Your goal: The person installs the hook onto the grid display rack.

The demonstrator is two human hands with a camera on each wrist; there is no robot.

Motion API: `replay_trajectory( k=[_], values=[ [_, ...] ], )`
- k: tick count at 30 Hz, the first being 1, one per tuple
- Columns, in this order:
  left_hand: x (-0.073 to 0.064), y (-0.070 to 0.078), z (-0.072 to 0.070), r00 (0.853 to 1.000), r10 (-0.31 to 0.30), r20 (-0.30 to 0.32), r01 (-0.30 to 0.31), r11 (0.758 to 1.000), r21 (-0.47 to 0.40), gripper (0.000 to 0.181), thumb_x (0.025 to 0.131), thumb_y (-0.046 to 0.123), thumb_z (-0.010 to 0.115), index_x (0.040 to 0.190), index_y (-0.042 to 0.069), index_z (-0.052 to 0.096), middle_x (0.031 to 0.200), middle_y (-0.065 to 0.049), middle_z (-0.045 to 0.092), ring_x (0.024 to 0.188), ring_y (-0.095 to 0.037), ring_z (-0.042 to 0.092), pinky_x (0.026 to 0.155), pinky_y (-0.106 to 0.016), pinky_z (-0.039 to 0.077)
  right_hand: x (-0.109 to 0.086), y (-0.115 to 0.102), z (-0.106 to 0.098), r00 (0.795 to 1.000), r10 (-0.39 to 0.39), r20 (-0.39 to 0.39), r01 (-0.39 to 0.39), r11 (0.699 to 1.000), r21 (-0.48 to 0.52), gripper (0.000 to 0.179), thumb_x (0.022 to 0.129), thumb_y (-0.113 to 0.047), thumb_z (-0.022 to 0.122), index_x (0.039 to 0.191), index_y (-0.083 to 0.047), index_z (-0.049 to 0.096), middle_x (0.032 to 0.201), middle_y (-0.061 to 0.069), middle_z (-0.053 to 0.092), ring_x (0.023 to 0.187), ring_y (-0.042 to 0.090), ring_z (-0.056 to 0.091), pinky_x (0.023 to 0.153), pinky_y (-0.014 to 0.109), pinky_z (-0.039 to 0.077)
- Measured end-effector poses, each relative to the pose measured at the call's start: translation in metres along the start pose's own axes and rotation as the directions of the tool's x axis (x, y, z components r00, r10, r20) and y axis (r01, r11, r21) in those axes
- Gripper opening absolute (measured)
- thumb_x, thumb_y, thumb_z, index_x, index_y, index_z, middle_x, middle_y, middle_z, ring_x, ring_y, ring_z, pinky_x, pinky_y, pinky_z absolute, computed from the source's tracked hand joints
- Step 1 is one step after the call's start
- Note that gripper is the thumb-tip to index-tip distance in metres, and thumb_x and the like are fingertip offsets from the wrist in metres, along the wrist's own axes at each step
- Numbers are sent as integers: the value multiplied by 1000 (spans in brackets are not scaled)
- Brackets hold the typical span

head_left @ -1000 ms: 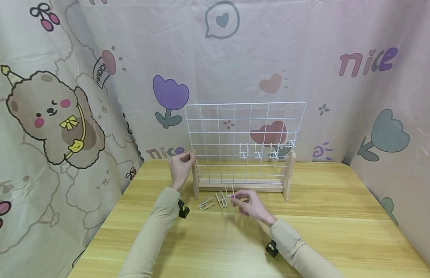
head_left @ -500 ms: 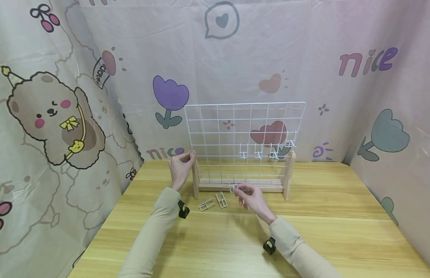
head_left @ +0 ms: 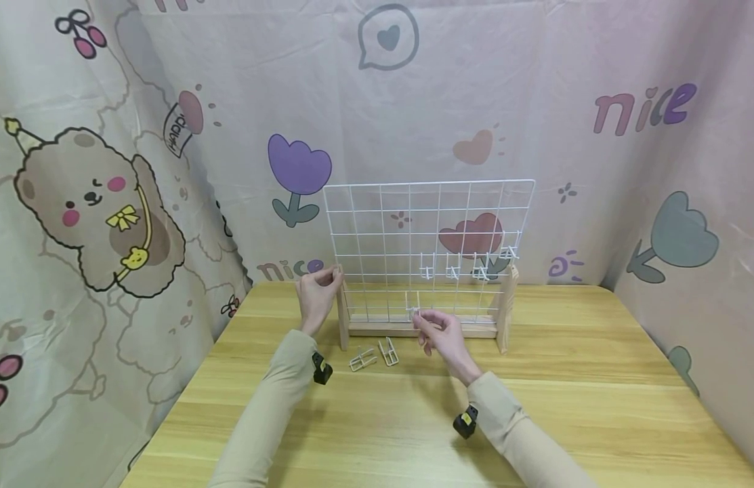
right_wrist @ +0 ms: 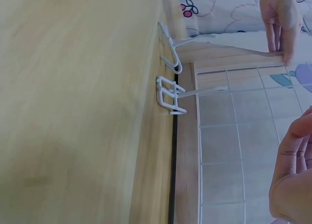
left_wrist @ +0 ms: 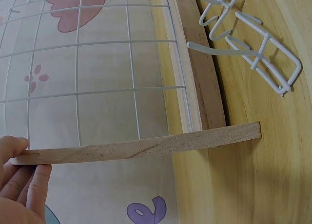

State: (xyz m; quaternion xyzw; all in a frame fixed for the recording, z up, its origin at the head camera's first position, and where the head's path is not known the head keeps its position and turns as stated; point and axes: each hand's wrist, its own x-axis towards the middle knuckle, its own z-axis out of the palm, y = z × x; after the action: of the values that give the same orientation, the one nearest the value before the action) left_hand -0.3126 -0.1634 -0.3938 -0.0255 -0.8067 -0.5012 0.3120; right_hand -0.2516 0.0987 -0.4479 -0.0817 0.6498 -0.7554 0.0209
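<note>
My left hand (head_left: 316,298) pinches the top of the left wooden post (left_wrist: 136,148) of a rack, thumb on one side and fingers on the other in the left wrist view. The rack carries a white wire grid (head_left: 384,234). In front of the grid's lower middle, my right hand (head_left: 440,332) holds a white wire hook (head_left: 412,309) between thumb and fingertips, prongs upward. Whether the hook touches the grid I cannot tell; it is out of sight in the right wrist view. Two loose wire hooks, one left (head_left: 362,360) and one right (head_left: 388,352), lie before the base.
Several white hooks (head_left: 453,272) hang on the right half of the grid. A wooden bar (head_left: 422,330) joins the two posts at the bottom, with the right post (head_left: 506,312) standing on the wooden table (head_left: 377,434). Printed cloth (head_left: 230,54) surrounds the table.
My right hand has lifted the hook from beside the loose ones, up and slightly right, to the grid's lower rows. The left hand stays on the post.
</note>
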Motion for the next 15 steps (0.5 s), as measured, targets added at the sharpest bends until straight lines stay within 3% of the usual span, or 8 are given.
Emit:
replay_trajectory(
  k=[8, 15],
  values=[
    [-1, 0, 0, 1000, 11, -10, -11, 1000, 14, 21, 88, 13, 75, 105, 0, 78, 97, -19, 78, 84, -33, 78, 67, -9, 48, 7, -3, 3, 999, 4, -39, -3, 999, 48, 32, 96, -12, 67, 117, 11, 62, 92, 4, 69, 57, 7, 56, 46, 19, 43],
    [-1, 1, 0, 1000, 6, -9, -6, 1000, 19, 21, 88, 13, 76, 105, 1, 78, 97, -18, 78, 84, -32, 78, 69, -14, 51, 13, -7, 8, 999, 8, -43, -4, 996, 88, 36, 96, -14, 68, 119, 13, 60, 90, 0, 68, 58, 7, 56, 46, 19, 41]
  ],
)
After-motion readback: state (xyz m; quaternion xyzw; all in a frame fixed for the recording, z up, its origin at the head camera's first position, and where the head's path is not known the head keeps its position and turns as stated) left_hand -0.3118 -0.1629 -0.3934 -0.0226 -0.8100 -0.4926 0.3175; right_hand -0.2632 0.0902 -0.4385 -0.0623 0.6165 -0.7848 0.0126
